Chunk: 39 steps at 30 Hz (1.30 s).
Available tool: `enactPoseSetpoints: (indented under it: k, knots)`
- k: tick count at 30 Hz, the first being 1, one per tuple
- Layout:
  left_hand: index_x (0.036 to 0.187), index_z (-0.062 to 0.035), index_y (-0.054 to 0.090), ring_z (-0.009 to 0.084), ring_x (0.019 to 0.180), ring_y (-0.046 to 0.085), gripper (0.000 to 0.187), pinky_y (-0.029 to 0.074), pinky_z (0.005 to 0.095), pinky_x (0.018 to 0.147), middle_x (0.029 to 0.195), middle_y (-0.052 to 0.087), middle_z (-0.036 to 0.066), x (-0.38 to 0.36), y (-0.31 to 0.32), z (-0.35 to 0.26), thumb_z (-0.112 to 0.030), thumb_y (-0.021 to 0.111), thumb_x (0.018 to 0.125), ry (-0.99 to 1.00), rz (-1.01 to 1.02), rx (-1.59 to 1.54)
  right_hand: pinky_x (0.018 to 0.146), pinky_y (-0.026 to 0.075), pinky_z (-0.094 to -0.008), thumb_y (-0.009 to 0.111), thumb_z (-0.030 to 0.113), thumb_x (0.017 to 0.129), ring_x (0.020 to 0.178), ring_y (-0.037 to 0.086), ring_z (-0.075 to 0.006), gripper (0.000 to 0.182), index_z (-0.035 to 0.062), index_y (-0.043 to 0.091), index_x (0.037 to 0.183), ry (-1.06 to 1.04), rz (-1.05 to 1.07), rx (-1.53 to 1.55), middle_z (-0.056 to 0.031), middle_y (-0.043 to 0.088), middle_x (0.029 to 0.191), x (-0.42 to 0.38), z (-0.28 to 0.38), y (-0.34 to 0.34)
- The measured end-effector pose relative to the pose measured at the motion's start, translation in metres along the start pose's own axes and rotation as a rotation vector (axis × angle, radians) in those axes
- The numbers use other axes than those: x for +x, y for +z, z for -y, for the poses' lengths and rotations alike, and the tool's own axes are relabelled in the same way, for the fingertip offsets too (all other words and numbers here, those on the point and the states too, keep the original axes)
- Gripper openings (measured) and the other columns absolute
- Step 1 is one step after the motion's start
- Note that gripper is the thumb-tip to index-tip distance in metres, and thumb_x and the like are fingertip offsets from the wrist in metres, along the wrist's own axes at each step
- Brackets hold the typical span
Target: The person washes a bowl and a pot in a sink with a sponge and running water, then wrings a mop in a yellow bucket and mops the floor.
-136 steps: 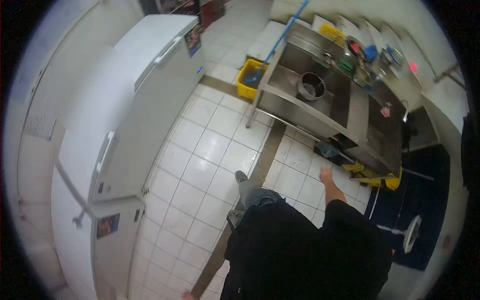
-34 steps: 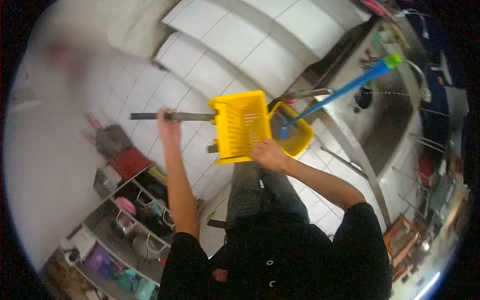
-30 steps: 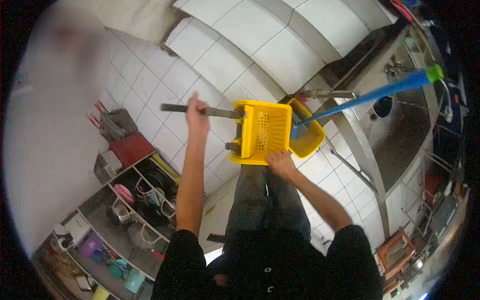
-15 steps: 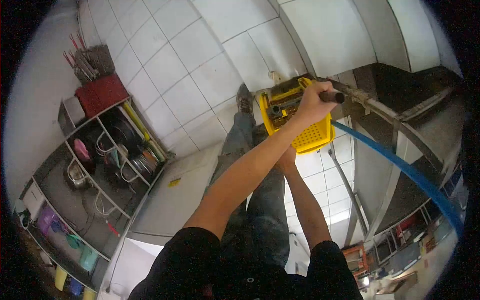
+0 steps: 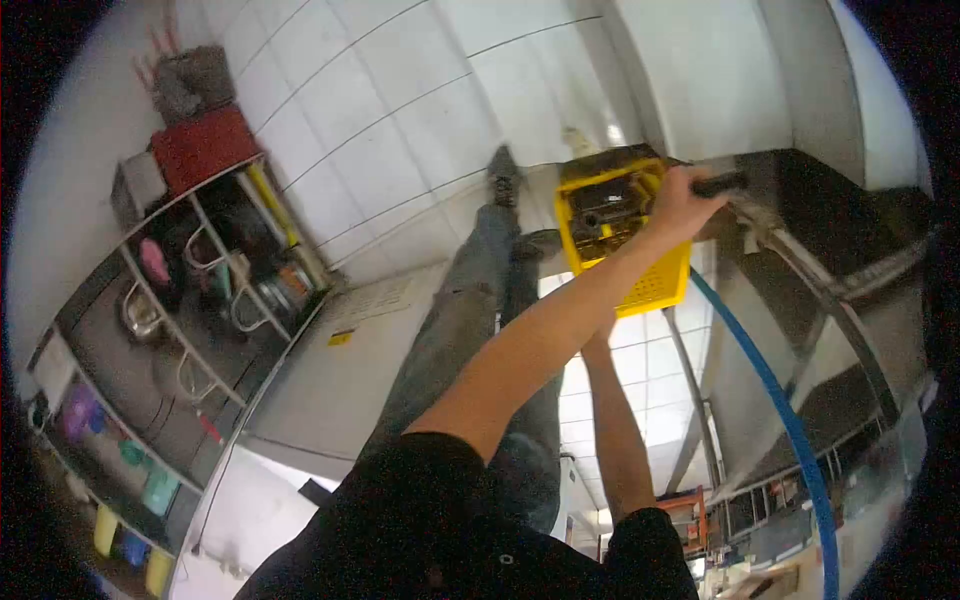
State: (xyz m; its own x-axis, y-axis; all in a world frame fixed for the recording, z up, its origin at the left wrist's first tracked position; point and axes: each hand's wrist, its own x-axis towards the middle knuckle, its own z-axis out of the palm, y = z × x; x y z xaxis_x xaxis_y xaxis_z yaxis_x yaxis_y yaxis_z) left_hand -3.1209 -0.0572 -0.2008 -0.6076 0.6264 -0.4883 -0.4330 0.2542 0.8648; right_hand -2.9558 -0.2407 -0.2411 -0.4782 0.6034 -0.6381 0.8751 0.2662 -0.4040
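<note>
I have my left hand (image 5: 678,205) wrapped tight around the dark lever (image 5: 722,183) of the yellow wringer (image 5: 625,235), out past my legs on the tiled floor (image 5: 420,110). My right hand is hidden behind the left forearm, so I cannot tell its grip. The blue mop handle (image 5: 790,430) slants away to the right. I judge a steady, even push on the lever is best, with my feet braced.

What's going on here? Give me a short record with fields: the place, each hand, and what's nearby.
Place: tiled kitchen floor beside a metal shelf rack
Left hand: gripping the dark lever handle of the yellow mop wringer
Right hand: hidden behind the left arm, reaching under the wringer
Nearby: blue mop pole, steel sink frame
</note>
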Motion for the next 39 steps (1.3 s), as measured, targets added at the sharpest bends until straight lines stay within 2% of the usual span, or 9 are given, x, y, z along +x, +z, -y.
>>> enactPoseSetpoints:
  k: [2,5,9,12,14,17,20,30,39]
  knots:
    - [0.092,0.0002,0.067,0.0131,0.058,0.055,0.031,0.045,0.0302,0.057,0.068,0.063,0.008,0.014,-0.02,-0.008,-0.026,0.068,0.075,0.026,0.053,0.008,0.06,0.051,-0.0427,0.058,0.029,0.081,0.072,0.064,-0.0293,0.03,0.0084,0.059,0.101,-0.044,0.135,-0.097,-0.0141,0.065,0.087,0.013,0.013,-0.01]
    - [0.08,0.0002,0.062,0.0167,0.058,0.055,0.027,0.044,0.0319,0.055,0.066,0.057,0.005,0.037,-0.032,-0.023,-0.026,0.069,0.073,-0.178,0.097,-0.152,0.051,0.05,-0.0414,0.056,0.021,0.08,0.06,0.063,-0.0283,0.017,0.0067,0.058,0.089,-0.31,-0.21,-0.253,-0.0133,0.064,0.074,0.033,-0.033,0.049]
    - [0.082,-0.0001,0.061,0.0152,0.057,0.053,0.024,0.043,0.0274,0.042,0.075,0.056,0.007,0.059,-0.029,-0.02,-0.02,0.071,0.072,-0.186,0.119,-0.312,0.063,0.052,-0.0427,0.057,0.018,0.079,0.073,0.063,-0.0322,0.016,0.0041,0.056,0.087,-0.017,0.0,-0.315,-0.0187,0.062,0.082,0.045,0.015,-0.001]
    - [0.075,-0.0002,0.061,0.0129,0.059,0.049,0.02,0.041,0.0279,0.047,0.072,0.054,0.005,0.063,-0.035,-0.027,-0.018,0.07,0.072,-0.146,0.155,-0.357,0.083,0.046,-0.0404,0.064,0.03,0.081,0.095,0.057,-0.0366,0.044,0.0004,0.048,0.109,0.002,-0.151,-0.041,-0.023,0.056,0.105,0.04,0.031,-0.069]
    - [0.074,-0.0079,0.058,0.0104,0.062,0.039,0.013,0.029,0.0266,0.059,0.066,0.044,-0.003,0.071,-0.04,-0.015,-0.013,0.069,0.071,-0.158,0.194,-0.313,0.088,0.041,-0.0371,0.066,0.024,0.081,0.1,0.053,-0.0261,0.049,0.0,0.04,0.116,0.227,-0.56,0.888,-0.0166,0.053,0.11,0.039,-0.004,-0.08]
    - [0.071,-0.0075,0.056,0.0096,0.062,0.039,0.013,0.028,0.0263,0.058,0.066,0.044,-0.004,0.075,-0.038,-0.007,-0.012,0.068,0.072,-0.113,0.201,-0.319,0.095,0.035,-0.0344,0.062,0.018,0.086,0.105,0.046,-0.0185,0.038,0.0009,0.042,0.114,0.338,-1.132,1.233,-0.0118,0.051,0.113,0.028,0.008,-0.179]
    - [0.071,-0.0056,0.056,0.0112,0.063,0.041,0.016,0.031,0.0281,0.06,0.067,0.045,-0.001,0.079,-0.039,-0.003,-0.015,0.069,0.072,-0.093,0.22,-0.286,0.092,0.036,-0.0354,0.06,0.014,0.087,0.094,0.05,-0.0168,0.015,0.0016,0.052,0.093,-0.111,-0.767,1.261,-0.0093,0.056,0.097,0.023,-0.015,-0.212]
    - [0.07,-0.0055,0.052,0.0144,0.061,0.042,0.018,0.036,0.0313,0.058,0.065,0.045,0.0,0.081,-0.036,0.001,-0.016,0.067,0.072,-0.179,0.027,-0.286,0.076,0.035,-0.0357,0.045,0.022,0.088,0.058,0.03,-0.0167,0.035,0.0137,0.029,0.058,-0.06,-1.031,1.492,-0.0021,0.027,0.053,-0.154,-0.09,-0.202]
    - [0.07,-0.0071,0.048,0.0138,0.052,0.038,0.022,0.03,0.034,0.051,0.059,0.041,0.001,0.08,-0.032,-0.021,-0.019,0.064,0.078,-0.233,0.088,-0.155,0.081,0.033,-0.0357,0.04,0.023,0.092,0.062,0.029,-0.0168,0.037,0.0134,0.026,0.059,0.022,-1.029,1.626,-0.0007,0.023,0.057,-0.188,-0.069,-0.183]
